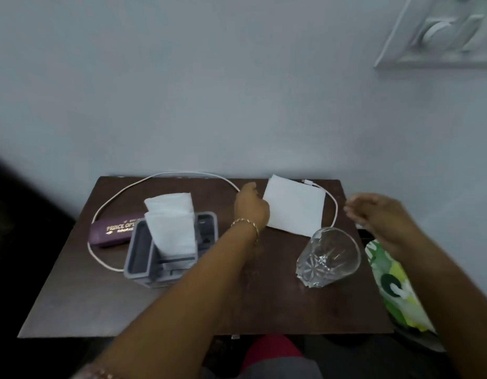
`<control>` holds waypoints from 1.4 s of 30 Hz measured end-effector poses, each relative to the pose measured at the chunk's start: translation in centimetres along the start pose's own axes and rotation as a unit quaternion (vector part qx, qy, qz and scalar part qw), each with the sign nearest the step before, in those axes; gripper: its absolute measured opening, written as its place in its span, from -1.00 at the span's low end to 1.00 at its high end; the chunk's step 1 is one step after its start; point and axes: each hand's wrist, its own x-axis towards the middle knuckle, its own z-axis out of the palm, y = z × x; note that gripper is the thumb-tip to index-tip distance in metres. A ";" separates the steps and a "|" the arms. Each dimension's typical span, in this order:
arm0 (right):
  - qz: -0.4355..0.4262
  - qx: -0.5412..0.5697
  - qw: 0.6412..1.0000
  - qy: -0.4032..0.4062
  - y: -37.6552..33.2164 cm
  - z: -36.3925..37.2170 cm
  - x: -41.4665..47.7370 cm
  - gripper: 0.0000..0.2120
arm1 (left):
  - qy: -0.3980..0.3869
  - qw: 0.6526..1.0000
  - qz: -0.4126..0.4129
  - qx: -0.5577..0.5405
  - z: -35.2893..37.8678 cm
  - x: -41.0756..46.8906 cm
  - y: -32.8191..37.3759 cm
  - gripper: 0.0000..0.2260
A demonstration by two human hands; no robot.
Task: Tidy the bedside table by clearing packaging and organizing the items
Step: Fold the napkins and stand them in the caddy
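On the dark brown bedside table a white tissue lies flat at the back. My left hand holds its left edge, fingers curled. My right hand hovers at the table's right edge, blurred, fingers loosely extended and holding nothing. A grey organizer stands left of centre with folded white tissues sticking up from it. A purple spectacle case lies behind it. A white charging cable loops round the back. A clear cut glass stands near the right.
A green and white packet hangs off the table's right edge under my right forearm. A pale wall rises right behind the table. A white switch plate is on the wall at upper right. Red cloth shows below the front edge.
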 end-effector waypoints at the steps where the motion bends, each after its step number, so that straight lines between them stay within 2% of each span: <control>1: 0.009 -0.047 0.999 -0.004 1.2 0.6 0.7 -0.86 | -0.001 0.999 -0.005 0.034 0.5 1.4 -0.4 -0.57; 3: 0.001 -0.156 0.987 -0.029 3.2 1.3 1.7 -0.84 | -0.003 0.996 -0.005 0.094 1.4 3.0 -0.6 -0.61; 5: 0.001 -0.216 0.974 -0.064 3.9 2.1 2.0 -0.81 | -0.005 0.989 -0.001 0.146 1.3 3.9 -0.8 -0.65; 8: 0.010 -0.218 0.973 -0.078 4.2 2.2 2.7 -0.80 | -0.020 0.980 -0.004 0.196 1.6 4.6 -0.4 -0.59; 13: 0.016 -0.225 0.970 -0.088 3.9 2.2 3.3 -0.81 | -0.087 0.973 -0.044 0.207 2.1 6.1 -0.2 -0.37; 16: 0.009 -0.228 0.970 -0.087 4.1 2.2 3.4 -0.82 | -0.087 0.974 -0.025 0.208 2.2 5.7 0.6 -0.50; 19: 0.009 -0.186 0.979 -0.083 3.7 1.9 3.0 -0.85 | -0.066 0.984 0.006 0.167 1.8 5.0 1.5 -0.71; 23: -0.034 -0.006 0.999 0.025 0.1 0.0 0.6 -0.81 | -0.030 0.993 0.072 0.090 -1.1 1.7 4.2 -0.83; 26: -0.085 0.083 0.990 0.071 -4.0 -0.8 -4.3 -0.88 | -0.032 0.994 0.084 -0.070 -4.6 -4.0 7.2 -0.88; 28: -0.097 0.151 0.983 0.046 -6.2 0.0 -8.3 -0.82 | -0.074 0.974 0.064 -0.207 -7.3 -8.8 9.2 -0.87; 31: -0.047 0.240 0.967 -0.068 -7.3 3.1 -13.5 -0.41 | -0.123 0.950 0.050 -0.281 -10.8 -14.9 10.1 -0.79; 32: -0.023 0.266 0.957 -0.116 -7.2 4.4 -15.0 -0.42 | -0.132 0.947 0.040 -0.291 -11.6 -16.5 9.8 -0.78; 33: 0.000 0.292 0.944 -0.156 -7.1 5.7 -16.3 -0.52 | -0.133 0.945 0.031 -0.296 -12.2 -17.8 9.3 -0.76; 35: 0.035 0.333 0.921 -0.199 -6.9 7.6 -18.3 -0.60 | -0.117 0.945 0.011 -0.306 -13.1 -19.5 7.6 -0.74; 39: 0.034 0.228 0.945 -0.232 -6.2 8.7 -20.0 -0.66 | -0.097 0.950 -0.019 -0.296 -14.7 -21.3 4.1 -0.75; 42: 0.029 0.181 0.958 -0.222 -5.4 9.4 -20.8 -0.71 | -0.093 0.955 -0.024 -0.280 -16.2 -22.3 2.1 -0.76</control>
